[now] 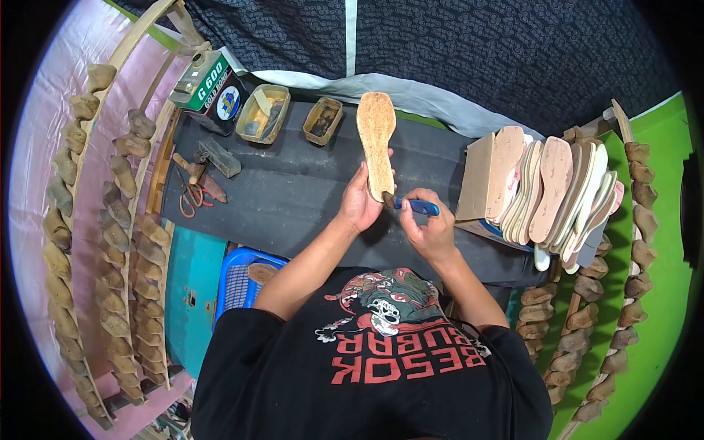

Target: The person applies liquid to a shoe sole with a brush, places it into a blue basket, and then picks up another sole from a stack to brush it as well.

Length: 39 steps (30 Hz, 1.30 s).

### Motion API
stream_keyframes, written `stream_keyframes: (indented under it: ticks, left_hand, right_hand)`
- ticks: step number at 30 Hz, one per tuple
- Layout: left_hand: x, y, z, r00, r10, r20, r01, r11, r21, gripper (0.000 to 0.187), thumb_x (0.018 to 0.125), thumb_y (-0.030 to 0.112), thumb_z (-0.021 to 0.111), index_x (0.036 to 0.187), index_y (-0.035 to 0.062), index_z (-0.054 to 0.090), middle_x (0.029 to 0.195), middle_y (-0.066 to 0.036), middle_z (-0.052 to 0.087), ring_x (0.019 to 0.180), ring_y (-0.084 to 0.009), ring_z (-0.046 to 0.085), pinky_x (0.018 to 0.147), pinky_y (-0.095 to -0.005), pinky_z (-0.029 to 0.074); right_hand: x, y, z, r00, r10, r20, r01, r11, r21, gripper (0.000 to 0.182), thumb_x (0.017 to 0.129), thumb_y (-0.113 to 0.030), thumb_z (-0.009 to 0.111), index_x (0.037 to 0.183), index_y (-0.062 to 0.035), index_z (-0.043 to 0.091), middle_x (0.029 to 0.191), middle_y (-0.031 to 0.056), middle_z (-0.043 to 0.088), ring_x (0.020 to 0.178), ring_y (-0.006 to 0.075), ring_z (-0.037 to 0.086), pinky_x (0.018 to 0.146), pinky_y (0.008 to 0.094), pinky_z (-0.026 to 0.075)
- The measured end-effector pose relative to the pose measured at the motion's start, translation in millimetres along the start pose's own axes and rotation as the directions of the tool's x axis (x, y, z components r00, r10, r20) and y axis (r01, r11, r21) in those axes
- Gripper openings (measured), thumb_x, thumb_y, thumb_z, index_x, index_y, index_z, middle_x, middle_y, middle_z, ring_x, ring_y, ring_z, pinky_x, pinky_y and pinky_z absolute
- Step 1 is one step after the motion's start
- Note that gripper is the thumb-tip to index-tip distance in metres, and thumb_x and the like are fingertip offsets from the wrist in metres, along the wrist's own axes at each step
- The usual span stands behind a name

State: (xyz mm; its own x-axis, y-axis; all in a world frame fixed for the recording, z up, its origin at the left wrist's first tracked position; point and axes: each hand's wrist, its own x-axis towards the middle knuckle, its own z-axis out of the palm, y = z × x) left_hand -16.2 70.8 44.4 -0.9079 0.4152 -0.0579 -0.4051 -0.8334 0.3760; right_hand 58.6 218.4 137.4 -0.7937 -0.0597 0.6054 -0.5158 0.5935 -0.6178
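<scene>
A tan, speckled shoe sole (377,136) is held up over the dark table, its toe end pointing away from me. My left hand (358,204) grips it by the heel end, with fingers behind it and the thumb along its edge. Closed around a blue-handled brush (424,207) is my right hand (433,233). The brush's dark, brownish head rests right at the heel of the sole, close to my left fingers.
Stacked soles (551,180) stand beside a cardboard box (480,176) on the right. A glue can (209,92), two tubs (262,114), a dark block (220,158) and orange-handled scissors (192,196) lie left. Racks of shoe lasts (64,253) flank both sides; a blue basket (236,282) sits below.
</scene>
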Motion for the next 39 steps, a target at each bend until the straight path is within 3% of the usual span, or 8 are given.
stream_keyframes:
  ticks: [4, 11, 18, 28, 30, 35, 36, 39]
  left_hand:
    - [-3.4, 0.9, -4.5, 0.999, 0.025, -0.027, -0.026, 1.0, -0.014, 0.054, 0.113, 0.039, 0.038, 0.158, 0.0101, 0.037, 0.159, -0.006, 0.046, 0.117, -0.0209, 0.064, 0.096, -0.0415, 0.057]
    - [-9.0, 3.4, -12.1, 0.999, -0.022, -0.047, 0.02, 0.999, -0.048, 0.051, 0.113, 0.038, 0.037, 0.156, 0.0107, 0.039, 0.157, -0.005, 0.048, 0.117, -0.0194, 0.064, 0.1, -0.0395, 0.056]
    - [-13.7, 16.5, -8.6, 0.996, 0.017, -0.084, -0.018, 1.0, -0.002, 0.05, 0.114, 0.036, 0.036, 0.155, 0.0078, 0.039, 0.156, -0.006, 0.049, 0.117, -0.0185, 0.064, 0.101, -0.0387, 0.056]
    - [-10.3, 39.9, -30.6, 0.999, 0.021, -0.027, -0.024, 0.993, -0.112, 0.052, 0.113, 0.037, 0.039, 0.156, 0.0066, 0.039, 0.154, -0.007, 0.052, 0.118, -0.0199, 0.064, 0.098, -0.0386, 0.056]
    - [-14.5, 43.3, -36.2, 1.0, -0.001, 0.008, 0.002, 0.991, -0.133, 0.053, 0.113, 0.038, 0.04, 0.156, 0.0069, 0.039, 0.153, -0.007, 0.052, 0.119, -0.0195, 0.063, 0.098, -0.0382, 0.055]
    - [-18.0, 55.0, -39.3, 0.991, -0.083, -0.109, 0.073, 0.993, -0.088, 0.053, 0.112, 0.041, 0.039, 0.153, 0.0073, 0.043, 0.149, -0.006, 0.056, 0.117, -0.0189, 0.064, 0.096, -0.0398, 0.056]
    - [-20.1, 58.3, -42.7, 0.99, -0.095, -0.1, 0.089, 0.994, -0.069, 0.053, 0.112, 0.042, 0.039, 0.153, 0.0073, 0.044, 0.147, -0.006, 0.057, 0.116, -0.0188, 0.064, 0.095, -0.0403, 0.056]
    - [-36.9, 72.6, -56.0, 0.978, -0.186, -0.091, 0.194, 0.976, 0.1, 0.051, 0.113, 0.04, 0.036, 0.151, 0.0072, 0.047, 0.142, -0.008, 0.062, 0.11, -0.0156, 0.064, 0.088, -0.0363, 0.058]
  right_hand:
    - [-0.1, 6.8, 0.9, 0.993, 0.109, -0.037, -0.109, 0.994, 0.003, 0.017, 0.089, -0.002, 0.073, 0.102, 0.0002, 0.061, 0.086, 0.0126, 0.069, 0.071, 0.029, 0.07, 0.065, 0.0376, 0.055]
    - [4.2, -4.8, 22.0, 1.0, 0.012, 0.019, -0.012, 0.999, 0.035, 0.021, 0.088, -0.002, 0.074, 0.103, -0.0001, 0.059, 0.089, 0.0132, 0.069, 0.074, 0.0304, 0.071, 0.068, 0.0391, 0.056]
    - [17.5, -9.3, 35.0, 0.998, 0.05, 0.024, -0.052, 0.997, 0.065, 0.018, 0.088, -0.001, 0.074, 0.101, -0.0005, 0.06, 0.087, 0.0124, 0.069, 0.073, 0.0288, 0.072, 0.067, 0.037, 0.056]
    - [42.6, 6.8, 35.8, 0.986, 0.136, -0.093, -0.136, 0.991, 0.003, 0.015, 0.09, -0.002, 0.074, 0.1, -0.0002, 0.063, 0.086, 0.0111, 0.07, 0.071, 0.021, 0.071, 0.067, 0.0322, 0.056]
    - [50.2, 5.5, 41.3, 0.988, 0.123, -0.097, -0.12, 0.992, 0.035, 0.016, 0.09, -0.002, 0.074, 0.101, -0.0001, 0.063, 0.087, 0.0111, 0.07, 0.072, 0.021, 0.071, 0.068, 0.0322, 0.056]
    - [58.4, -5.5, 62.9, 1.0, 0.001, -0.003, -0.001, 0.998, 0.064, 0.02, 0.09, -0.003, 0.076, 0.105, 0.0012, 0.064, 0.092, 0.0127, 0.071, 0.075, 0.0208, 0.071, 0.072, 0.0321, 0.056]
    - [64.0, -4.1, 66.2, 1.0, 0.011, 0.003, -0.011, 0.999, 0.048, 0.02, 0.093, -0.003, 0.075, 0.109, 0.0026, 0.064, 0.094, 0.01, 0.071, 0.08, 0.0179, 0.07, 0.075, 0.0314, 0.056]
    - [78.3, 17.1, 88.3, 0.945, 0.316, -0.088, -0.269, 0.901, 0.34, 0.018, 0.096, -0.003, 0.073, 0.11, 0.0032, 0.065, 0.097, 0.0064, 0.071, 0.085, 0.0139, 0.069, 0.078, 0.0297, 0.056]
